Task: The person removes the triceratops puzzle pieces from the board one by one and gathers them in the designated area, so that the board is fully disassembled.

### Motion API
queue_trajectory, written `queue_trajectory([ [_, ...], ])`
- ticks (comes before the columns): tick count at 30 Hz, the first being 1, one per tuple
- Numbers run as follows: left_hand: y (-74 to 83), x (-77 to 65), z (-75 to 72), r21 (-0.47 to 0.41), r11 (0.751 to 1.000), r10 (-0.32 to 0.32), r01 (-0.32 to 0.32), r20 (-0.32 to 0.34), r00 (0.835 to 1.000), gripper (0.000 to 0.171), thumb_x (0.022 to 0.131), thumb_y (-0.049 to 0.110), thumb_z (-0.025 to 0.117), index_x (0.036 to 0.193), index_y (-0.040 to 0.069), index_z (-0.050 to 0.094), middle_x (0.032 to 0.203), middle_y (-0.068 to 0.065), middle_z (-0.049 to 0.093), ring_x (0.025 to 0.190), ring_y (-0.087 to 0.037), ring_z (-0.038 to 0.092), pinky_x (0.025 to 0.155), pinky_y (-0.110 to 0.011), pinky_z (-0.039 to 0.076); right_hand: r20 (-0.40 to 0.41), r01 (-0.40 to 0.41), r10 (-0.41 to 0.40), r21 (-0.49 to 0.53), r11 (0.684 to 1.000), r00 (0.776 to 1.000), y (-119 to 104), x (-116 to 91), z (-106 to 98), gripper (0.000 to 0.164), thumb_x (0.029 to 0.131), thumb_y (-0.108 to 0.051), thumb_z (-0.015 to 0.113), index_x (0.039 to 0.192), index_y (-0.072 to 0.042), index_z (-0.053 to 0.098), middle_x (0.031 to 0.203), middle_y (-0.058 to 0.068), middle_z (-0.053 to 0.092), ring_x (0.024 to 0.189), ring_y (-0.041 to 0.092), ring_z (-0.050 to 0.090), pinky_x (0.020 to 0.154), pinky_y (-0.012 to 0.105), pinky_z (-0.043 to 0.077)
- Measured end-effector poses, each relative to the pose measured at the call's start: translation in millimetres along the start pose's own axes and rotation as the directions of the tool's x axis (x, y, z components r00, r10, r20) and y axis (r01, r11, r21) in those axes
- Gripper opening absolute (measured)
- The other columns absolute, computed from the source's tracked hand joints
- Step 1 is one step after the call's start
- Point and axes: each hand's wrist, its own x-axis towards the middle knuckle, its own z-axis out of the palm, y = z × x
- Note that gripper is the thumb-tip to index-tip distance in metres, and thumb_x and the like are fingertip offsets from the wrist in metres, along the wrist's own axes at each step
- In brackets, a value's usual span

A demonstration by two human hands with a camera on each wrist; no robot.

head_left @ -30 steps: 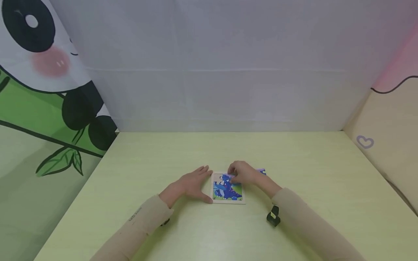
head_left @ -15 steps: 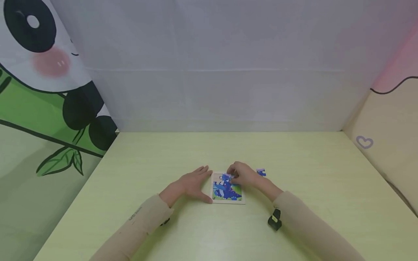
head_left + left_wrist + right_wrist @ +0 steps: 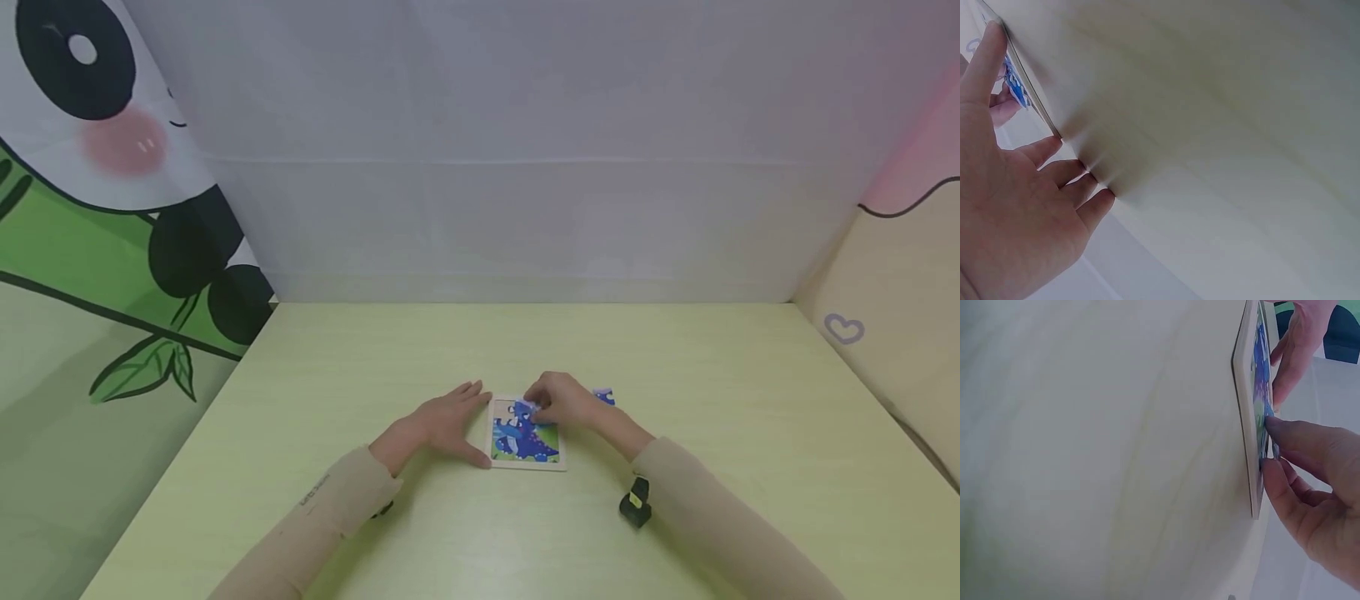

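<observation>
The small framed puzzle [image 3: 528, 467] lies flat on the desk [image 3: 480, 533], between the two hands, with a blue dinosaur picture inside its pale border. The left hand [image 3: 446, 422] has its fingers straight and spread wide; thumb and index finger touch the puzzle's left side, near its two corners. The right hand [image 3: 566, 400] is over the upper right part — its fingers are narrow, pinching a blue piece [image 3: 528, 406]. Whether this piece is fully seated, I cannot tell. Another loose piece [image 3: 603, 396] lies on the desk beyond the right wrist — partly hidden by it.
</observation>
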Motion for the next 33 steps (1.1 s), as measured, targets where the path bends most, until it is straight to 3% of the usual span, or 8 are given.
queue_trajectory([
  [18,0.2,0.0,-0.2,0.007,1.0,0.003,-0.003,0.0,1.0,0.103,0.065,0.061,0.069,0.144,0.012,0.024,0.15,-0.01,0.014,0.138,-0.027,0.01,0.107,-0.047,0.023,-0.012,0.045,-0.045,-0.045,0.998,0.999,1.9,-2.6,-0.4,0.027,0.077,-0.006,0.069,0.102,0.002,0.066,0.087,0.004,0.059,0.075,0.011,0.053,0.064,0.018,0.048],
  [24,0.3,0.4,0.2,0.009,1.0,-0.002,0.002,0.002,1.0,0.104,0.065,0.061,0.069,0.144,0.011,0.024,0.15,-0.01,0.014,0.138,-0.027,0.01,0.107,-0.046,0.023,-0.003,0.092,-0.093,-0.054,0.994,0.996,0.9,-5.9,-7.0,0.027,0.077,-0.006,0.069,0.102,0.002,0.066,0.089,0.005,0.06,0.078,0.013,0.055,0.067,0.02,0.049],
  [33,1.8,0.3,1.5,-0.005,1.0,-0.008,0.008,-0.003,1.0,0.104,0.064,0.061,0.07,0.144,0.011,0.024,0.151,-0.009,0.014,0.138,-0.026,0.008,0.108,-0.046,0.021,-0.024,0.05,-0.052,-0.09,0.995,0.998,9.2,-21.9,-28.6,0.026,0.076,-0.007,0.067,0.101,-0.002,0.068,0.094,0.004,0.061,0.082,0.017,0.055,0.067,0.025,0.047],
])
